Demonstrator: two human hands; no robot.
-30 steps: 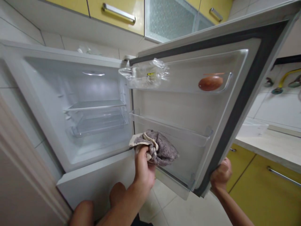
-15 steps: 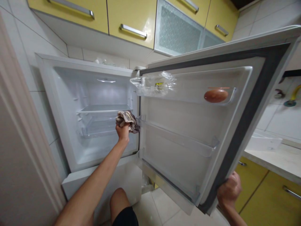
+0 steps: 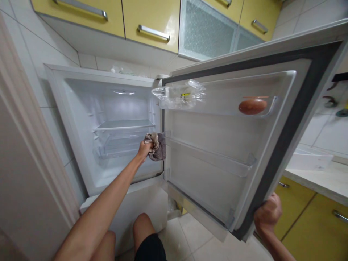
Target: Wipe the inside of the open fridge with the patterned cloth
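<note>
Okay, grey cloth (image 3: 158,148) bunched against the fridge (image 3: 81,119) hinge edge, left hand (image 3: 143,148) at its 9 o'clock, grip closed around it. Right hand (image 3: 268,214), 4 o'clock of cloth, grip clamped on door (image 3: 288,137) lower corner.

No readable txt, brand or nr anywhere. Small yellow label (image 3: 185,95) in clear plastic bag (image 3: 171,98) on white fridge door (image 3: 217,127): too blurred. Marks on white box (image 3: 310,161): illegible.

Small kitchen, evenly lit. Glossy yellow wall cabinets (image 3: 150,16) are hung up top, with a frosted-glass door (image 3: 206,32) set among them. White wall tiles (image 3: 27,47), a pale tiled floor (image 3: 206,243) and a light worktop (image 3: 326,183) over yellow base cabinets (image 3: 307,232) are seen.
</note>
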